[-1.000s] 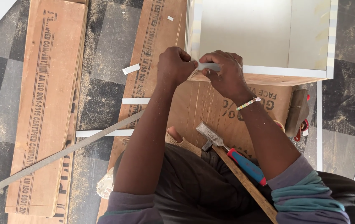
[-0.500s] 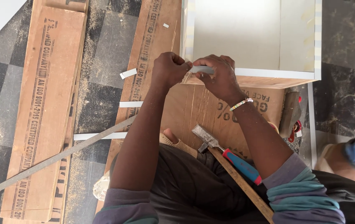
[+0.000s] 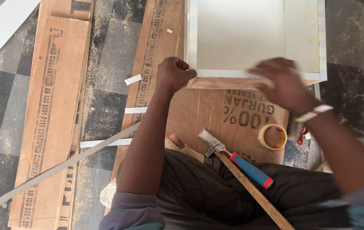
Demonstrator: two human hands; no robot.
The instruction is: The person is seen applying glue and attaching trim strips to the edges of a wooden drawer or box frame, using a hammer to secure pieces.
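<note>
Left hand [image 3: 172, 76]: we see it fisted, pinching the white edge strip [image 3: 250, 73] at the white panel's [image 3: 237, 34] near-left corner.
Right hand [image 3: 285, 85]: blurred over the strip; we cannot tell its grip.
Chisel [image 3: 237, 158]: on the lap.

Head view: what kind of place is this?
Likely a carpentry or furniture-making worksite. Plywood sheets lie on a dusty tiled floor, a white laminated cabinet panel is being edged, and a chisel lies nearby.

We see no packages or screens. Dark stamped lettering marks the long brown board [image 3: 48, 119] at left, the board [image 3: 156, 47] beside the white cabinet, and the plywood [image 3: 233, 123] beneath it; the tape roll [image 3: 272, 137] perhaps bears a label.
</note>
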